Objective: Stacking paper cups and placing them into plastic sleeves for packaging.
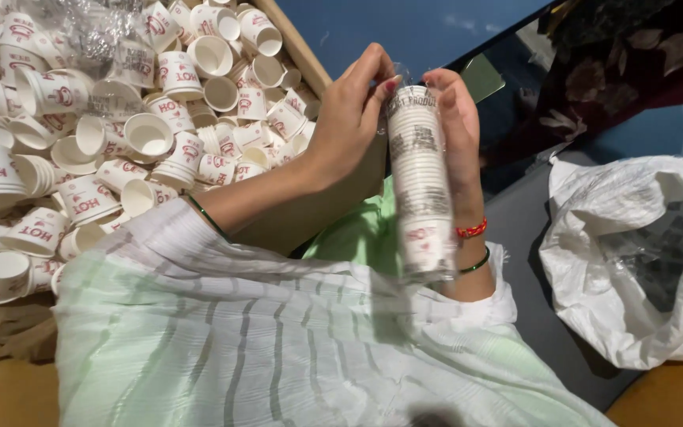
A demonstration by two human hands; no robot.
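A long stack of white paper cups with red print, wrapped in a clear plastic sleeve point(422, 182), is held upright in front of me. My right hand point(462, 134) grips the stack along its right side, near the top. My left hand point(351, 115) pinches the plastic at the sleeve's top end with its fingertips. My left forearm crosses in front of a cardboard box point(302, 51) filled with several loose cups of the same kind point(148, 134).
Crumpled clear plastic point(100, 35) lies on the cups at the box's far side. A white woven sack point(634, 253), open at the top, lies at the right. A striped pale green cloth point(278, 340) covers my lap. Patterned dark fabric point(626, 55) hangs at top right.
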